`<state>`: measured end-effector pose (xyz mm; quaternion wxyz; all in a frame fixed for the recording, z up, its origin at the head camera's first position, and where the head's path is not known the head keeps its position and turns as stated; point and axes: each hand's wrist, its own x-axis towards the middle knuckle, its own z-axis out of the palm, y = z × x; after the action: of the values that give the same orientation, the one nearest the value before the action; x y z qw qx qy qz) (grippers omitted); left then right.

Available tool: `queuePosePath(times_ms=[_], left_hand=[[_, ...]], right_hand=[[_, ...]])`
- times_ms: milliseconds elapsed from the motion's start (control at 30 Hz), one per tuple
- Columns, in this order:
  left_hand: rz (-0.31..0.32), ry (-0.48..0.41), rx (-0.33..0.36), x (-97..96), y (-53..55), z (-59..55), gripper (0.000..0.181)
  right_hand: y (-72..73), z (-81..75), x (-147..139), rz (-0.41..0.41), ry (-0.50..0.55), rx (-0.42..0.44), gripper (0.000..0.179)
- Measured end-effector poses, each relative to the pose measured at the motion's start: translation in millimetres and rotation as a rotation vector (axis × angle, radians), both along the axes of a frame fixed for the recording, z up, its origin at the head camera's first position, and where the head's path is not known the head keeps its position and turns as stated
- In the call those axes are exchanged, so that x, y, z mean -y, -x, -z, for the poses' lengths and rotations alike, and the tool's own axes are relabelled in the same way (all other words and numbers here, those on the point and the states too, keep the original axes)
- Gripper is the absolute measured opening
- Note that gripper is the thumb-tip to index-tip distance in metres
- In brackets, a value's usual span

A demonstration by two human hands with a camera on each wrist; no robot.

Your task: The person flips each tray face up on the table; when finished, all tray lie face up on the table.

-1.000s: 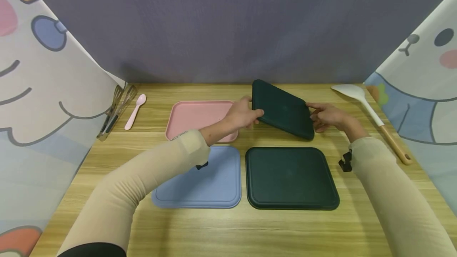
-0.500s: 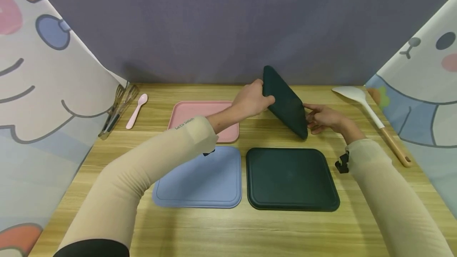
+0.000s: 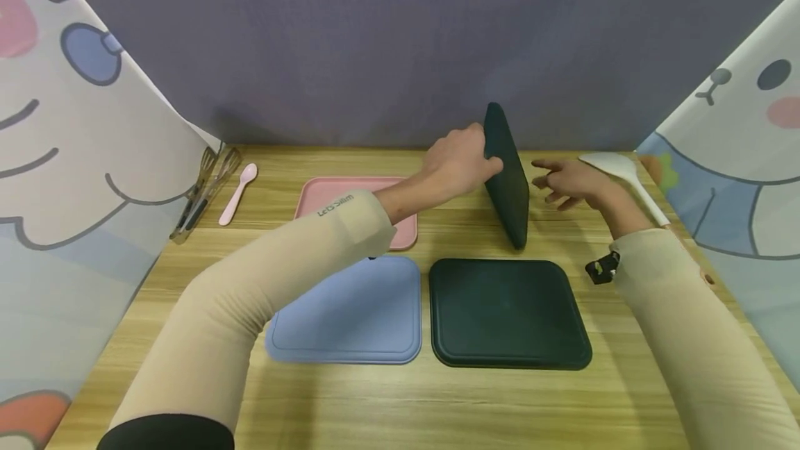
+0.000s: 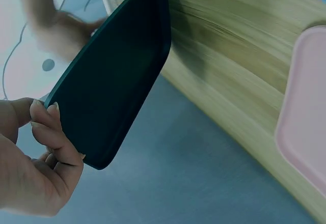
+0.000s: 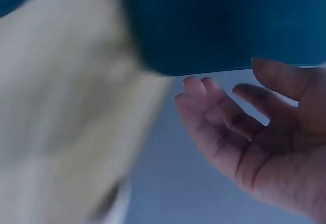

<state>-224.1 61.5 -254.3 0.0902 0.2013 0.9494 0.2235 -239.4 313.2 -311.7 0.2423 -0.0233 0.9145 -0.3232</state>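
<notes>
In the head view, the left hand (image 3: 459,158) pinched the held tray (image 3: 509,179) by its left edge, with the thumb lying over the dark face. The tray stood steeply on edge above the far right of the table (image 3: 387,401), behind the green tray (image 3: 509,314); whether its low end touched the wood could not be told. The right hand (image 3: 575,181) was just beside it, fingers loosely spread and apart from it. The pink tray (image 3: 337,189) and blue tray (image 3: 353,314) lay flat to the left. The step in hand looked like tilting the held tray up with one hand.

In the left wrist view, thumb and curled fingers gripped the rim near a corner, and the right hand was a blur beyond the tray.

In the right wrist view, the right hand's fingers were relaxed and held nothing. Its thumb overlapped the tray's edge there, so contact could not be judged from that angle. The next move seemed to call for a firm left pinch and, if support was wanted, the right fingers brought to the free edge.
</notes>
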Motion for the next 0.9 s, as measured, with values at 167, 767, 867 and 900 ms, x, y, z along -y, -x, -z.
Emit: queuePosePath(times_ms=[167, 767, 867, 900], left_hand=[[0.013, 0.017, -0.039, -8.8, -3.4, -4.1, 0.04], [0.038, -0.005, -0.108, -23.1, -17.4, -6.1, 0.05], [0.045, -0.008, -0.117, -24.7, -19.0, -6.0, 0.047], [0.049, -0.01, -0.119, -25.2, -19.7, -5.9, 0.045]], right_hand=[[5.1, -58.6, 27, 0.063, 0.032, -0.068, 0.067], [27.4, -125.0, 79, 0.036, -0.187, 0.008, 0.078], [30.9, -126.1, 80, 0.037, -0.206, 0.021, 0.078], [31.7, -127.0, 80, 0.034, -0.214, 0.026, 0.078]])
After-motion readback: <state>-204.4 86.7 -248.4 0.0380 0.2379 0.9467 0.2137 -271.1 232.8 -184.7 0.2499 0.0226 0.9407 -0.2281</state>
